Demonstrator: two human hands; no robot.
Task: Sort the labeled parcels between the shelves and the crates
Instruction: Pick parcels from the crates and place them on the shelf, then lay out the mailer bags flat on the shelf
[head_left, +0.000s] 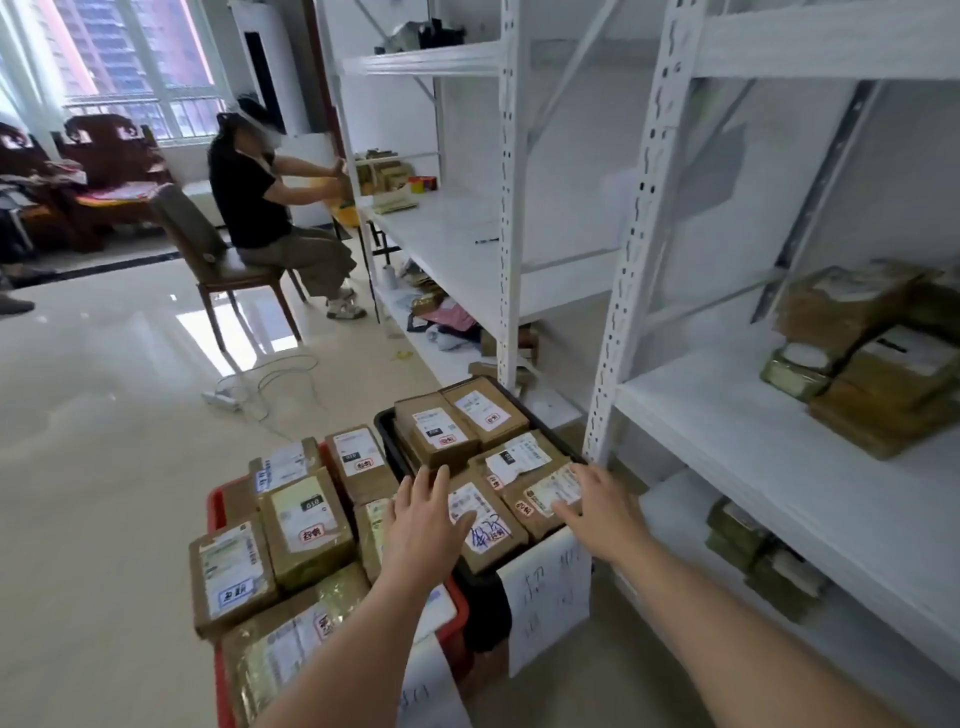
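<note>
Below your head camera, at six o'clock, both your hands reach over the black crate (387, 423), which sits just right of the red crate (214, 506); both are packed with labeled parcels. Your left hand (423, 519) is spread, fingers straight, thumb resting on the near parcel (485, 525) with blue scribble on its label. Your right hand (597, 506) is likewise released, fingers extended, its thumb on the neighbouring parcel (545, 501). Neither hand grasps anything yet. The near parcel lies between your palms, at three o'clock from your left hand and nine o'clock from your right, its long axis running roughly from eleven to five o'clock. Your left hand looks nearer to it. The white shelf (779, 441) holding stacked parcels (872, 358) stands at two o'clock, likely the destination.
</note>
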